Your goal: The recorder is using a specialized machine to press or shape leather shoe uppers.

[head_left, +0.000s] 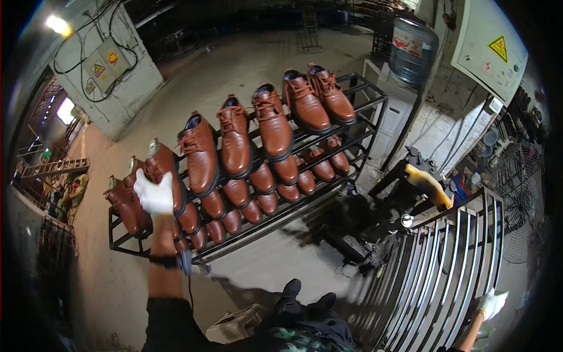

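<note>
Brown leather lace-up shoes point(235, 141) stand in rows on a black metal shoe rack point(275, 220), toes toward me. In a white glove, my left hand point(155, 193) is at the rack's left end, in front of a brown shoe point(161, 161). It overlaps that shoe; its fingers are blurred, so I cannot make out a grip. Off to the far right, my right hand point(494, 303), also in a white glove, is beside a rack of metal bars point(437, 276). Its fingers look apart, with nothing visible in them.
A dark machine with a yellow pad point(428, 185) stands between the rack and the metal bars. Behind are a water bottle on a dispenser point(412, 53) and an electrical box point(492, 50). A round wire fan guard point(522, 199) is at right; a light-coloured stool point(234, 325) is near my feet.
</note>
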Available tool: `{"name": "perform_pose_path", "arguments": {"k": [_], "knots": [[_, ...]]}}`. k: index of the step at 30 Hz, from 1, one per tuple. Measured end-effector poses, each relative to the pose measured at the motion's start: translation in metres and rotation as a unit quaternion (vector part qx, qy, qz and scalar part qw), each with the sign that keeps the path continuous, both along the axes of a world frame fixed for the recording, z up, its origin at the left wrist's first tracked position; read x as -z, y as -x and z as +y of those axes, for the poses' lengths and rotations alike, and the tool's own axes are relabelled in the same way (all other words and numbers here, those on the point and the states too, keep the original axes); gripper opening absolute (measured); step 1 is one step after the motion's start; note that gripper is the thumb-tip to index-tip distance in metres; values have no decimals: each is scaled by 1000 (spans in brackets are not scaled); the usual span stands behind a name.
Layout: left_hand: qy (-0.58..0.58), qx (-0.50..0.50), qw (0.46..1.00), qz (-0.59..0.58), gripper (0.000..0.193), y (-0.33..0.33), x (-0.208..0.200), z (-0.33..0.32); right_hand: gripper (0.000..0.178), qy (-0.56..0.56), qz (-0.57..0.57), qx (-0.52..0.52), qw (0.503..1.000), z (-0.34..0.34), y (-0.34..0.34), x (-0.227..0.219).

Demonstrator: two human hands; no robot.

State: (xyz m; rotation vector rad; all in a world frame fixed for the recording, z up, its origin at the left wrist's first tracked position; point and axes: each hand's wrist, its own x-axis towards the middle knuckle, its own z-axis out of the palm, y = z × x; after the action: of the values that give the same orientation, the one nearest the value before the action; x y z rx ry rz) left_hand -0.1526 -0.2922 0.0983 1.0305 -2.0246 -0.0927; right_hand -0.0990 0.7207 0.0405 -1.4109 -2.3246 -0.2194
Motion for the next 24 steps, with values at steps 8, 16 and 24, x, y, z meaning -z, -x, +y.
{"name": "perform_pose_path", "arguments": {"k": [8, 16, 24], "knots": [[-201, -89, 975, -43, 117, 14, 8, -103, 42, 251, 204, -576, 751, -335, 99, 41], [-628, 556, 469, 277, 50, -21, 14, -11, 71, 635, 93, -533, 551, -479, 49, 68], [-684, 496, 526, 99, 32, -24, 124, 245, 117, 603, 277, -479, 574, -582, 61, 3]]}}
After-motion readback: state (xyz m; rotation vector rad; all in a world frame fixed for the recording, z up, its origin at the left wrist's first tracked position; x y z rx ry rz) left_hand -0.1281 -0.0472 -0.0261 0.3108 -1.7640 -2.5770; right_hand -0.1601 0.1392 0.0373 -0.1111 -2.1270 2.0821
